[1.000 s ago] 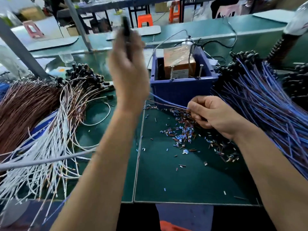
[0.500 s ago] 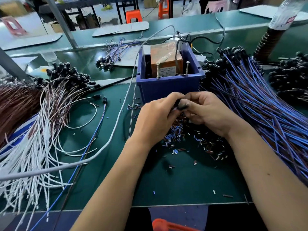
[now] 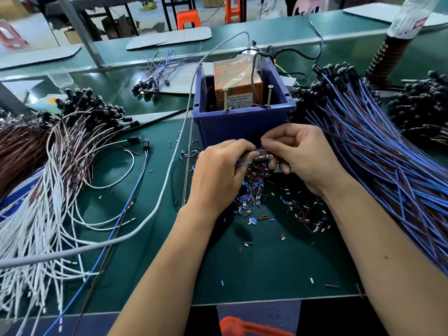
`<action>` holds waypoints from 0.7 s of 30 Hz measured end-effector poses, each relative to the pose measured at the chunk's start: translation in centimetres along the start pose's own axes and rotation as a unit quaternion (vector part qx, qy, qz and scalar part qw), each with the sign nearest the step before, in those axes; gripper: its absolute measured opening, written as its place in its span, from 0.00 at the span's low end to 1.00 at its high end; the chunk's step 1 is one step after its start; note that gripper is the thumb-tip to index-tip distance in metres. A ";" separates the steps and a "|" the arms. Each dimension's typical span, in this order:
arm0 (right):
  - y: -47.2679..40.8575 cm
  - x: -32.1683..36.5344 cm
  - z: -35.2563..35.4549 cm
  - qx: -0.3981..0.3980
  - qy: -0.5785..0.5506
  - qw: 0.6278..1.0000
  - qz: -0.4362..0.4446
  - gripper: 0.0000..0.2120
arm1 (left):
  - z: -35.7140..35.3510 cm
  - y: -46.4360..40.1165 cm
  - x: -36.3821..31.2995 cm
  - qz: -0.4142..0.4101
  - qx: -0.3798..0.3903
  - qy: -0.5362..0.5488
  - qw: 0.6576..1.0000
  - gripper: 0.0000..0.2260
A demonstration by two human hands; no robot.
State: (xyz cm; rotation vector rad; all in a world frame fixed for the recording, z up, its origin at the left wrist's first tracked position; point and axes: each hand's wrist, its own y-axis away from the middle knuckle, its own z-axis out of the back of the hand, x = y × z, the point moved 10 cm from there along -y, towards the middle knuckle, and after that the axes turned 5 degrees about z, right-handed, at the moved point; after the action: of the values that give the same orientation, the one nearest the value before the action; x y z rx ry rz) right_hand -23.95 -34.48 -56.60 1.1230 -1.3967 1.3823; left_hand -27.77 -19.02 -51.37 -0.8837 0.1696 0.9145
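Head view puts both hands at the centre of the frame, just below the blue bin [image 3: 242, 128]; I see the left hand [image 3: 218, 175] with its fingers curled, its grip pinched on a thin blue wire [image 3: 243, 163] that pokes out beside the fingertips; the right hand [image 3: 306, 156] meets it from the right of the frame, thumb above and fingers curled below, its grip clamped on the far end of a small black part [image 3: 263, 158]. That black part lies roughly level between the two sets of fingertips, close to the bin's front wall; the blue wire runs toward its left end, though I cannot tell how the two join. Under the hands a heap of cut bits [image 3: 252, 200], blue, brown and white, spreads over the green counter [image 3: 266, 267] toward the lower right. Inside the bin stands an orange-brown box [image 3: 237, 83]; two screws [image 3: 225, 100] stand upright at the bin's front rim. A thick blue-wire bundle [image 3: 388, 170] fans down the right side of the frame, its black ends at the upper right; white and brown wires [image 3: 48, 195] fill the left side; a grey cable [image 3: 169, 163] curves from the top centre down to the left edge.
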 end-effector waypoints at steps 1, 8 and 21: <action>0.0 0.1 -0.1 -0.002 -0.001 1.000 0.005 0.02 | 0.1 0.0 0.0 0.000 -0.008 0.006 1.000 0.11; 0.2 -0.3 0.6 -0.030 -0.031 0.999 -0.028 0.07 | 0.9 0.1 0.9 0.012 -0.056 0.030 0.998 0.06; 0.8 0.3 2.9 -0.152 0.112 0.982 0.003 0.16 | 2.0 0.4 1.4 0.039 -0.109 0.033 0.993 0.07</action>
State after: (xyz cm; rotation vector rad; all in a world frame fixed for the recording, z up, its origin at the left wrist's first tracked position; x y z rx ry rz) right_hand -24.75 -37.40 -56.61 0.7417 -1.3899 1.2074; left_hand -27.62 -16.58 -50.95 -1.1172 0.1647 0.9897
